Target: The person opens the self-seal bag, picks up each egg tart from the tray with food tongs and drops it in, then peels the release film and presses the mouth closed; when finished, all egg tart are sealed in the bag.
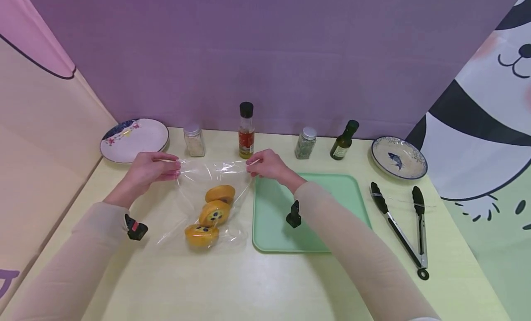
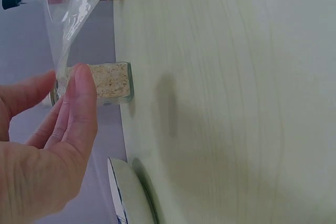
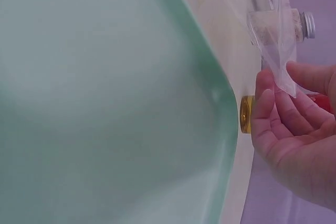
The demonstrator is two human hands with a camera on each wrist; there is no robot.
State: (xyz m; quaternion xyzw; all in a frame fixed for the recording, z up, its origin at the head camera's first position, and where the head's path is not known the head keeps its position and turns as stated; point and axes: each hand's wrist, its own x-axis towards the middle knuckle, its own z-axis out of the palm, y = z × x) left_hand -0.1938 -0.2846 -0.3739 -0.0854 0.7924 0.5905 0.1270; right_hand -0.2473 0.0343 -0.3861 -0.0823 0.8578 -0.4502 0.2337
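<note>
A clear plastic bag (image 1: 188, 205) hangs upright between my hands, its top edge stretched wide. Inside are three round yellow-orange buns (image 1: 215, 213), stacked along the bag, with dark spots showing on the lower two. My left hand (image 1: 151, 171) pinches the top left corner between thumb and fingers, also seen in the left wrist view with the bag's edge (image 2: 62, 66). The top right corner is pinched by my right hand (image 1: 269, 166); in the right wrist view the film (image 3: 283, 72) gathers between thumb and fingers.
A green tray (image 1: 307, 238) lies right of the bag, under my right forearm. Along the back stand two jars (image 1: 194, 141), a sauce bottle (image 1: 246, 136) and a dark green bottle (image 1: 344, 141). Plates sit left (image 1: 141, 143) and right (image 1: 404, 166); tongs (image 1: 404, 233) lie open at right.
</note>
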